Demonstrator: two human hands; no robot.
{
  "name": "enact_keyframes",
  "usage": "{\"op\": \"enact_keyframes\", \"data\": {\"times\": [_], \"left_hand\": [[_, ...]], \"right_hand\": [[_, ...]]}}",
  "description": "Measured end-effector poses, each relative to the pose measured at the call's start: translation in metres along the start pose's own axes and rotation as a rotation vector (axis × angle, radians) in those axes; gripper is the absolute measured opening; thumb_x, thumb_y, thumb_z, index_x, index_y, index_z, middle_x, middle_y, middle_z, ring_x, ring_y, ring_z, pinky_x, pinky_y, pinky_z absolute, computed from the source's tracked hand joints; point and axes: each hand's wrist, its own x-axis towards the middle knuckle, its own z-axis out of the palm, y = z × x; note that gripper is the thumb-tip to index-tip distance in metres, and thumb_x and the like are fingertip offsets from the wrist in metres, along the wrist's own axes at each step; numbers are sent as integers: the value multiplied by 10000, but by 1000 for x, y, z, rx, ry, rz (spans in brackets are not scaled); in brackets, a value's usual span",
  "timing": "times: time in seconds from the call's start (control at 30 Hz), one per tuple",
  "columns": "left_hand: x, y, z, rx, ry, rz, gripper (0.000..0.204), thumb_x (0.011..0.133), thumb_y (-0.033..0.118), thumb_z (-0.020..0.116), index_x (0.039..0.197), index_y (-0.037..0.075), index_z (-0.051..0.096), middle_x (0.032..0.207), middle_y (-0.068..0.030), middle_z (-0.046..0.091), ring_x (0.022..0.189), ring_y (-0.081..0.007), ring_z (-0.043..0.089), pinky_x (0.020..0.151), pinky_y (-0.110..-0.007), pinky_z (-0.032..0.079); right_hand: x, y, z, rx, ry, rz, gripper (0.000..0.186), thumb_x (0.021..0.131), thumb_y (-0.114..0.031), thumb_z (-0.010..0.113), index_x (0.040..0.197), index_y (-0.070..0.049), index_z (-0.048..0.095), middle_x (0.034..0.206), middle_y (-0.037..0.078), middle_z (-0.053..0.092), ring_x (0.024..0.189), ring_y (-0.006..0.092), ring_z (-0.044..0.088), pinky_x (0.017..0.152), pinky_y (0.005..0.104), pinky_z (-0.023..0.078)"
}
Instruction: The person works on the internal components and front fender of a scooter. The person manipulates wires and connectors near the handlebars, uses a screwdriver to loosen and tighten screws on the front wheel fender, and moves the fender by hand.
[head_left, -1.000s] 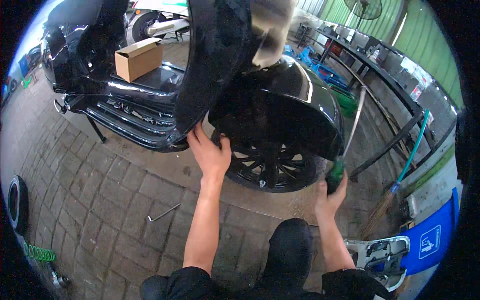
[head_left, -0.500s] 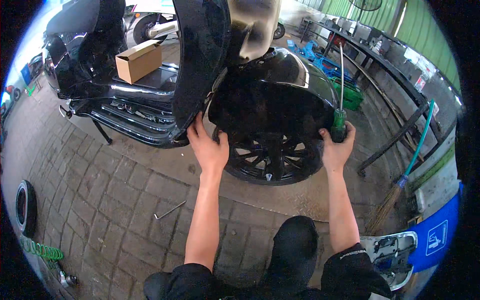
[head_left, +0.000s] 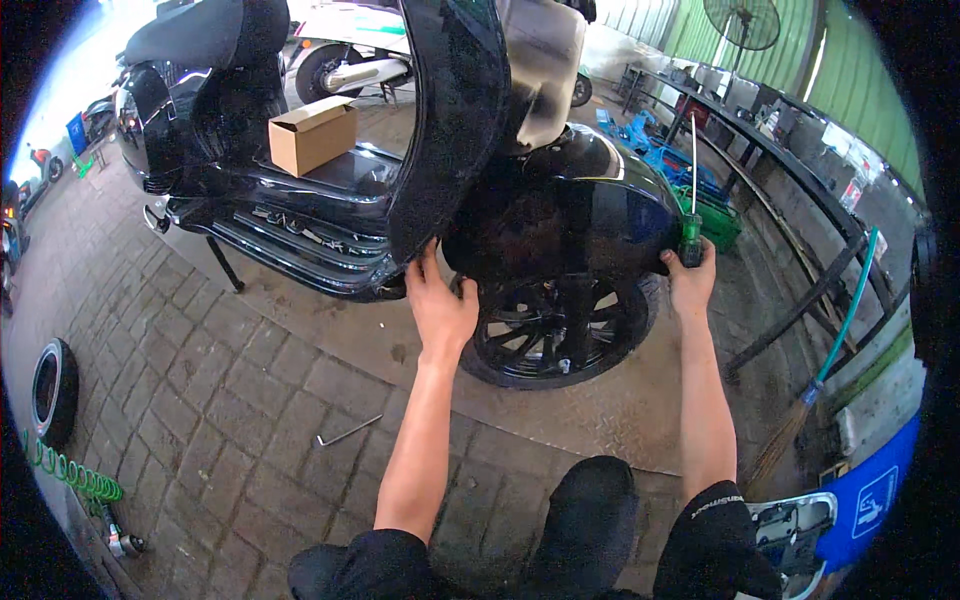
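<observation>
A black scooter's glossy front fender arches over a black spoked wheel. My left hand is at the fender's rear lower edge, beside the body panel; its fingers are stretched upward and the thumb stands apart. Some left fingertips are hidden against the dark panel. At the fender's front end, my right hand is closed round the green handle of a screwdriver. The shaft points up, and the thumb rests near the fender's edge.
A cardboard box sits on the scooter's footboard. On the paving lie an L-shaped hex key, a loose tyre and a green coiled hose. At right are a long black bench, a broom and a green crate.
The whole scene sits further right and slightly lower in the picture. Both hands keep their places at the fender's two ends, with the screwdriver still in my right hand.
</observation>
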Motion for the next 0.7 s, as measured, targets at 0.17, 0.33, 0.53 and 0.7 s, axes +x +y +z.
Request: {"op": "enact_keyframes", "data": {"times": [0.17,0.33,0.53,0.7], "left_hand": [[1,0,5,22,-2,18,683,696,80,624,1317,-28,361,1203,-293,407,1136,-452,400,985,-480,335],[2,0,9,18,0,7,696,694,73,626,1324,-26,349,1193,-283,405,1126,-449,402,982,-482,335],[6,-6,12,24,11,31,693,707,81,623,1325,-41,335,1215,-289,394,1132,-449,391,995,-484,318],[6,-9,18,7,29,17,702,705,70,607,1330,-47,311,1247,-300,373,1175,-452,352,1019,-488,296]], "right_hand": [[24,7,5,-163,-14,-153,588,672,-149,799,1134,28,481,978,118,605,876,204,551,815,319,440],[41,16,13,-140,-49,-81,590,683,-187,798,1127,44,487,972,138,612,880,229,562,817,322,440],[23,-2,16,-243,45,-139,526,718,-189,769,1104,41,494,981,150,593,905,236,554,840,338,429],[-68,-30,2,-138,4,-204,490,783,-188,686,1159,27,457,968,152,566,951,252,535,895,349,400]]}}
